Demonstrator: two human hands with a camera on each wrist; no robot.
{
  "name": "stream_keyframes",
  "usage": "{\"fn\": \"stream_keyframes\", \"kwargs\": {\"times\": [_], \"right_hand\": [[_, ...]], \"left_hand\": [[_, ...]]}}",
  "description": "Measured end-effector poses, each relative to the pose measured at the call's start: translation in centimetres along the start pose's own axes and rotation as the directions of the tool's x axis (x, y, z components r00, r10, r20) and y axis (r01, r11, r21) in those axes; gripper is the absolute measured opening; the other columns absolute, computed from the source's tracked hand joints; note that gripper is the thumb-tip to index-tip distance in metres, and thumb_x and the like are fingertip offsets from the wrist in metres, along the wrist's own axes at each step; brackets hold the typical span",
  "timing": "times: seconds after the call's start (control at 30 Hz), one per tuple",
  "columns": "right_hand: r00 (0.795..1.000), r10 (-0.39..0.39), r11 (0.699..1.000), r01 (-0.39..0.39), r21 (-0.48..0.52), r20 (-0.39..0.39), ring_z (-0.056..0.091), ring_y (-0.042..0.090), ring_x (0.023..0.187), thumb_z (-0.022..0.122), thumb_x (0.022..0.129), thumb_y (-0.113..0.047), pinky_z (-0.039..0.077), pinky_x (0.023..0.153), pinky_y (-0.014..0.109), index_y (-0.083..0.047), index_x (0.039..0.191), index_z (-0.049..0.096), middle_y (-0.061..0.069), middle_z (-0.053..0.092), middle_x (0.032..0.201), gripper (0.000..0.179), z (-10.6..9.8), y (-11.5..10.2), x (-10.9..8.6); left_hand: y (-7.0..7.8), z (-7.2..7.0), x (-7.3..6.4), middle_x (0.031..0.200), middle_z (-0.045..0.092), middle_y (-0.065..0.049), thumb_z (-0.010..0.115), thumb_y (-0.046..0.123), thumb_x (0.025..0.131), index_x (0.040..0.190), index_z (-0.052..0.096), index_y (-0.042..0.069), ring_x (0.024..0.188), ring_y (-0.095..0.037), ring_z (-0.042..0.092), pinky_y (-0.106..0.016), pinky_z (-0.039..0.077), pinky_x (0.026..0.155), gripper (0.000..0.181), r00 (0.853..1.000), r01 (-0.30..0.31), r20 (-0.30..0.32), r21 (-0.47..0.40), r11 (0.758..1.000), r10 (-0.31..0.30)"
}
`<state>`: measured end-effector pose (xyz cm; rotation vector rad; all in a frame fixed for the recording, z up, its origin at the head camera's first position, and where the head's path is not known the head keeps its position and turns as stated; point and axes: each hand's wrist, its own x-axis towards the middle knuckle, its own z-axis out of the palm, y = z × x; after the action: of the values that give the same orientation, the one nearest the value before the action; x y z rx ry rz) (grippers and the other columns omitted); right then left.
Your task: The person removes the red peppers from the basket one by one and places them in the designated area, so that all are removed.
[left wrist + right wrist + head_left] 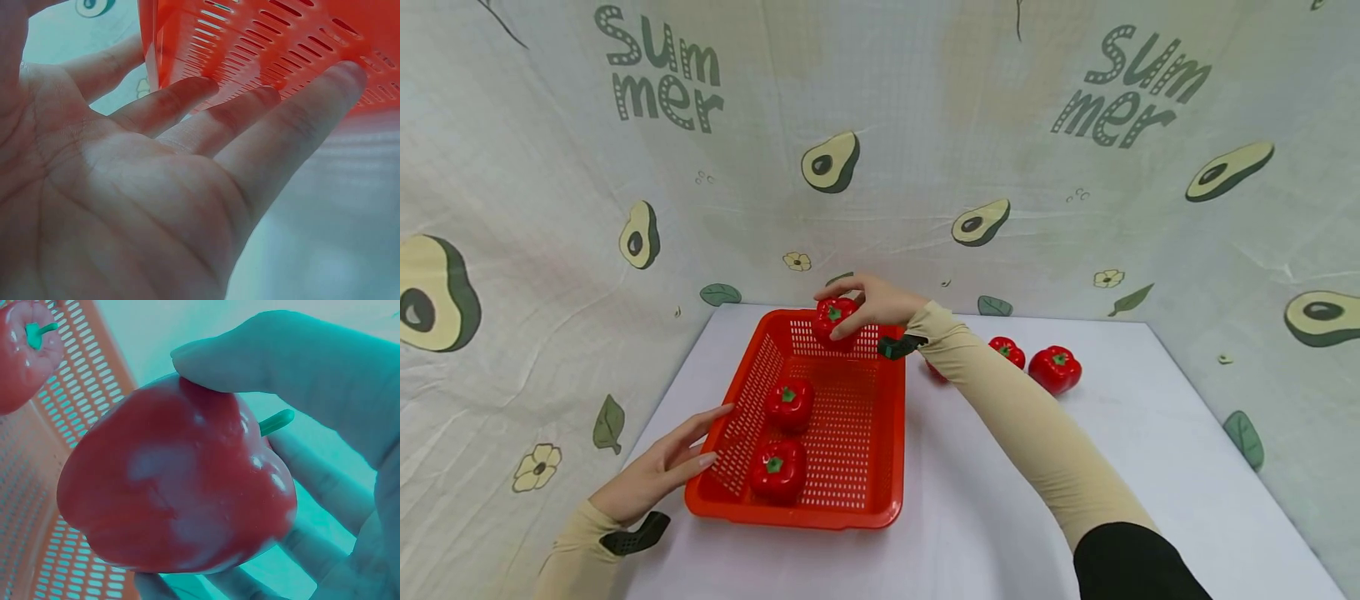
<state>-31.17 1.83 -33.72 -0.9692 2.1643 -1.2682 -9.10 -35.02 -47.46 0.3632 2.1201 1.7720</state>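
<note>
Your left hand (pixel 652 469), fingers straight, touches the basket's (pixel 805 517) 9 o'clock side; the basket is longest from 12 to 6. Inside, the near pepper (pixel 778 473) and middle pepper (pixel 791 406) both lie at 7 o'clock from the held pepper (pixel 827 328). Your right hand (pixel 882 305) grips that one by the basket's 12 o'clock wall; how high it hangs is hard to tell. Loose peppers (pixel 1056 372) lie toward 3 o'clock.

Basket (pixel 896 433) on a table (pixel 977 500), two peppers (pixel 789 407) inside toward nine o'clock, more peppers (pixel 1055 372) outside toward three o'clock.
</note>
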Motion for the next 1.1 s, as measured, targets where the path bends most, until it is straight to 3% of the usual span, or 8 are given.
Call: {"fn": "stream_keyframes", "kwargs": {"times": [0.3, 0.6, 0.8, 1.1], "right_hand": [[0.999, 0.028, 0.999, -0.028, 0.017, -0.040, 0.061, 0.035, 0.120, 0.091, 0.086, -0.012, 0.062, 0.094, 0.050, -0.017, 0.148, 0.070, 0.007, 0.065, 0.139, 0.066, -1.8, -1.0, -3.8], [0.997, 0.016, 1.000, -0.014, 0.015, -0.080, 0.059, 0.035, 0.122, 0.091, 0.086, -0.013, 0.063, 0.091, 0.051, -0.019, 0.149, 0.069, 0.006, 0.062, 0.145, 0.066, -3.2, -1.1, -7.6], [0.993, 0.023, 1.000, -0.023, 0.000, -0.118, 0.060, 0.035, 0.120, 0.093, 0.087, -0.014, 0.063, 0.088, 0.050, -0.022, 0.147, 0.071, 0.004, 0.063, 0.143, 0.065, -3.9, -0.7, -9.7], [0.989, 0.024, 1.000, -0.025, -0.005, -0.147, 0.055, 0.038, 0.126, 0.092, 0.088, -0.013, 0.065, 0.085, 0.048, -0.020, 0.147, 0.070, 0.007, 0.063, 0.143, 0.063, -4.3, 0.4, -12.9]], "left_hand": [[0.2, 0.2, -0.1, 0.179, 0.011, -0.022, 0.053, 0.012, 0.115, 0.176, 0.022, 0.020, 0.137, 0.009, 0.050, -0.034, 0.057, 0.105, 0.068, 1.000, 0.026, -0.012, 0.021, 0.999, -0.025], [0.1, 0.2, -0.3, 0.179, 0.011, -0.022, 0.054, 0.012, 0.115, 0.175, 0.024, 0.021, 0.135, 0.011, 0.050, -0.032, 0.057, 0.105, 0.068, 0.999, 0.025, -0.023, 0.032, 0.999, -0.024], [0.0, 0.1, -0.2, 0.178, 0.012, -0.022, 0.054, 0.011, 0.115, 0.175, 0.025, 0.020, 0.135, 0.013, 0.049, -0.030, 0.056, 0.104, 0.068, 1.000, 0.006, -0.027, 0.042, 0.999, -0.005], [0.1, 0.2, -0.1, 0.180, 0.011, -0.020, 0.055, 0.014, 0.115, 0.175, 0.023, 0.022, 0.140, 0.006, 0.047, -0.037, 0.058, 0.105, 0.068, 0.998, 0.048, -0.036, 0.038, 0.998, -0.047]]}}
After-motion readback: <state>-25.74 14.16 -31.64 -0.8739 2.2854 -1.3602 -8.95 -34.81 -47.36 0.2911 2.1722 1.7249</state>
